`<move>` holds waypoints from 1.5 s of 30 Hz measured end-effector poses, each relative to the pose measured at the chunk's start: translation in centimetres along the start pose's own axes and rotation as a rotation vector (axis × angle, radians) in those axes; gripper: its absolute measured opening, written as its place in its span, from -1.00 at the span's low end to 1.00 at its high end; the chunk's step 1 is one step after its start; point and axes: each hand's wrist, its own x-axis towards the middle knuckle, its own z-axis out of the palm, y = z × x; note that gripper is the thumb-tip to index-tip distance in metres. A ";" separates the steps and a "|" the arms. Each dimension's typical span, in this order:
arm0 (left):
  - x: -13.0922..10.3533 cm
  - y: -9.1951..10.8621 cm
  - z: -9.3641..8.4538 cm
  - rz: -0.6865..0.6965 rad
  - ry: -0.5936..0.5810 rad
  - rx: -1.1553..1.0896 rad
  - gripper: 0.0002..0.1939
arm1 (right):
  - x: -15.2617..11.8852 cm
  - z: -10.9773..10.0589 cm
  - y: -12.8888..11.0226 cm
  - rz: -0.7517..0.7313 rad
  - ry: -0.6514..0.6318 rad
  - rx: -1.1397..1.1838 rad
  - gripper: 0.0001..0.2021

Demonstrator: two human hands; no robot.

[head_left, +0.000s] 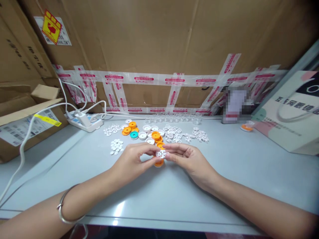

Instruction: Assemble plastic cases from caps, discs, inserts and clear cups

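Note:
Near the middle of the table, my left hand [136,157] and my right hand [188,160] meet over a small white openwork plastic piece [161,154]. Both hands are closed, thumb and fingertips pinching it from either side. Whether it is one part or two joined parts I cannot tell. Just beneath and behind it lie orange round caps [159,163], partly hidden by my fingers. Beyond my hands sit more orange caps [156,135], white ring-shaped caps [143,135], a teal cap [134,134] and a heap of white openwork pieces [173,133].
Small white discs [116,146] lie left of my hands. Clear cups [174,118] line the back, before a large taped cardboard box [159,39]. A power strip [86,123] with cables and an open carton [30,122] stand left. On the right is a printed box [291,116].

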 end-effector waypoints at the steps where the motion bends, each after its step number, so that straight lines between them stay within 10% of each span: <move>1: 0.0 0.0 0.1 0.016 0.014 0.025 -0.85 | 0.0 0.1 0.1 -0.007 0.003 0.014 -0.73; 16: -0.4 -0.9 1.0 0.256 0.043 0.147 -0.85 | 0.0 0.8 0.7 0.063 -0.054 0.127 -0.66; 31: 0.7 -1.0 0.4 0.143 0.026 -0.184 -0.87 | 0.0 0.8 -0.4 0.101 -0.101 0.288 -0.61; 37: 1.3 -1.2 -0.3 -0.149 0.014 -0.333 -0.83 | 0.4 0.1 -0.4 -0.165 0.035 -0.125 -0.72; 45: 0.9 -1.7 -0.2 -0.120 -0.100 -0.083 -0.88 | 0.2 -0.1 0.6 -0.348 -0.099 -0.704 -0.67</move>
